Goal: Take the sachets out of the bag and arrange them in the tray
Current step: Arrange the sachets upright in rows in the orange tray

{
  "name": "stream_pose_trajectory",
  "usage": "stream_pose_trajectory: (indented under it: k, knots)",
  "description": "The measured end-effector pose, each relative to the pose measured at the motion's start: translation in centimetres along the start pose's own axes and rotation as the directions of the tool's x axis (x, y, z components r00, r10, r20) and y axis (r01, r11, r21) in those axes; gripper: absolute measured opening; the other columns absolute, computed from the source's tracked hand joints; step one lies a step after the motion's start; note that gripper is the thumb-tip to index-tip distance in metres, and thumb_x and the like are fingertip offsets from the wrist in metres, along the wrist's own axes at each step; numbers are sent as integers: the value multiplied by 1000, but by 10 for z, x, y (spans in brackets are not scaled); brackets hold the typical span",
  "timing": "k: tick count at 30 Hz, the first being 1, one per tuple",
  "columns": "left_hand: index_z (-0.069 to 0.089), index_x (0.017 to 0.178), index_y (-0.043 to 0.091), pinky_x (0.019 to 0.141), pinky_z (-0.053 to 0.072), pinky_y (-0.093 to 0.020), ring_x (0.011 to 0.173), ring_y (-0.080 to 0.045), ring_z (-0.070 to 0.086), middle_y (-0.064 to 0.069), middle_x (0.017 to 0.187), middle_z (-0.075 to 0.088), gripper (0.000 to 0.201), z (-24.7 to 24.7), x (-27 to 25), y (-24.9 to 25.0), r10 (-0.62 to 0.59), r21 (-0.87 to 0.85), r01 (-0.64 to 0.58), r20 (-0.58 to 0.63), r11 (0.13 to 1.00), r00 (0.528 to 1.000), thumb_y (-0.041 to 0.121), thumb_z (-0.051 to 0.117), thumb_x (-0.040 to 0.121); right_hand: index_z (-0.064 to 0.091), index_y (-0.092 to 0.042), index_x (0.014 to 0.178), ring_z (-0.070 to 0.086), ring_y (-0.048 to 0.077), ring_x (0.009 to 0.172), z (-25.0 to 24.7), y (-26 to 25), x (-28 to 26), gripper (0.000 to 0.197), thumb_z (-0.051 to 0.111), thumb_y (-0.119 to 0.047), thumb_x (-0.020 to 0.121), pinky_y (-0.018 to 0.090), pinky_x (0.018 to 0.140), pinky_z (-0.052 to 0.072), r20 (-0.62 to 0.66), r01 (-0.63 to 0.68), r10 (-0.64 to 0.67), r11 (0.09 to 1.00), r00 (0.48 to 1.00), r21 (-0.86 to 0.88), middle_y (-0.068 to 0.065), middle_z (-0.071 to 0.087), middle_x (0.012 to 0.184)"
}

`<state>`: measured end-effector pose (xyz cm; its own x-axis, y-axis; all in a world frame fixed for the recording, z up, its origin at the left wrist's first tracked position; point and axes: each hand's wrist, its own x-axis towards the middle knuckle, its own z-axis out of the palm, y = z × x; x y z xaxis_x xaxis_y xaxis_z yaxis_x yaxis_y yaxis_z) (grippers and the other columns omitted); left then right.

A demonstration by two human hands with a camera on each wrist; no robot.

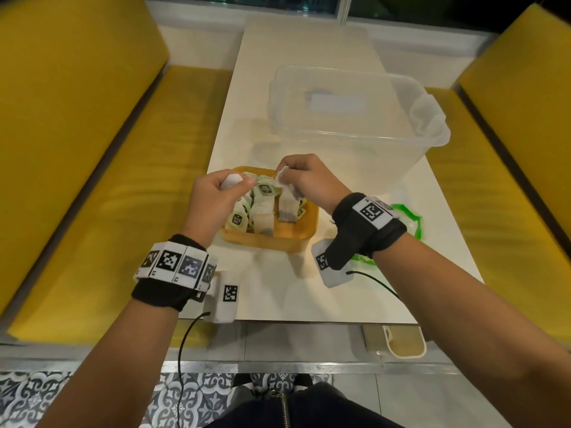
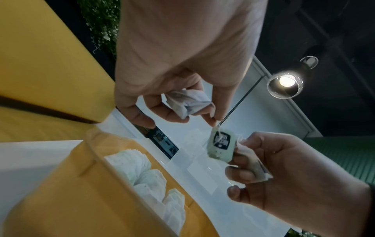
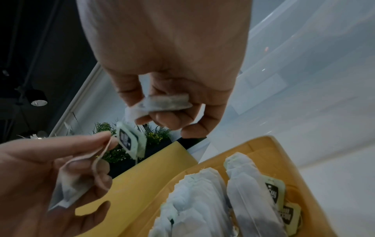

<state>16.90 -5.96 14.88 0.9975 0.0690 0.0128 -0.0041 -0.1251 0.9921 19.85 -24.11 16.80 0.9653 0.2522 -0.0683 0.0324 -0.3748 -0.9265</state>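
Note:
Over the yellow tray (image 1: 304,230) both hands work on tea sachets. My left hand (image 1: 238,183) pinches a white sachet (image 1: 231,181), crumpled in its fingers in the left wrist view (image 2: 188,102). My right hand (image 1: 284,177) grips another sachet (image 3: 168,101). A thin string with a green label tag (image 2: 221,144) runs between the two hands; the same tag (image 3: 130,141) hangs by my left fingertips. Several sachets (image 1: 262,211) stand in rows inside the tray (image 3: 142,181). The clear bag with a green edge (image 1: 408,217) lies on the table, partly hidden under my right wrist.
A large clear plastic tub (image 1: 355,118) stands just behind the tray. The white table (image 1: 278,291) runs between two yellow benches (image 1: 92,180). A cable hangs from each wrist camera over the table's near edge.

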Motion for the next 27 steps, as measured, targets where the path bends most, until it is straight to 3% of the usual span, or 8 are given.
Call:
stream_pose_trajectory:
  k: [5,9,12,16,18,22,25,27]
  knots:
    - [67,74,17,60,46,-20,62,-5,56,0,70,62,13,0,1,5,30,52,-31,14,998,999,18,69,87,58,1,72,52,13,61,-2,3,1,27,62,-17,92,25,61,44,-2,13,-13,1000,1000,-15,6,53,66]
    - [64,76,13,60,40,-28,63,-16,48,-7,69,56,16,-4,3,1,8,93,-11,37,996,999,20,65,90,66,5,85,57,19,72,-6,11,4,21,64,-15,90,35,70,49,-28,36,-38,996,999,-85,19,63,80]
    - [63,75,18,60,40,-26,64,-14,50,-3,70,58,17,-5,2,1,26,100,-29,38,995,999,18,61,92,69,-5,88,57,21,75,-5,15,4,8,64,-12,89,35,74,48,-18,83,-85,992,996,-99,18,66,86]
    - [60,79,20,57,39,-25,66,-12,51,-2,75,59,16,-5,0,2,46,117,-49,28,992,999,18,58,94,71,-10,97,64,20,90,-1,12,1,13,59,-11,93,35,86,52,60,100,-94,988,994,-116,8,71,97]
    - [61,83,17,55,37,-24,64,-14,48,-6,72,54,13,-5,-1,2,57,128,-60,33,990,998,19,57,95,71,-7,96,63,15,86,-1,9,-2,14,58,-10,94,33,83,51,78,109,-101,989,992,-101,6,71,94]
    - [60,92,12,54,40,-18,58,-4,52,7,63,54,12,-2,-1,3,24,99,-30,57,995,998,19,52,98,67,-2,97,63,10,81,1,5,-6,16,53,-9,96,25,78,50,114,78,-75,997,991,-29,3,68,90]
    - [55,87,14,56,40,-28,67,-18,49,2,64,53,14,3,-2,-1,1,81,-7,73,997,997,21,51,98,63,-8,90,66,19,75,7,4,-9,17,48,-16,97,36,77,52,148,23,-31,998,989,54,6,69,86]
    - [55,84,16,55,40,-25,65,-16,49,3,65,52,14,7,-3,-3,-6,46,3,67,999,998,20,52,98,58,-9,81,62,24,65,12,4,-10,21,48,-15,99,37,73,53,166,-6,-16,992,986,129,14,62,74]
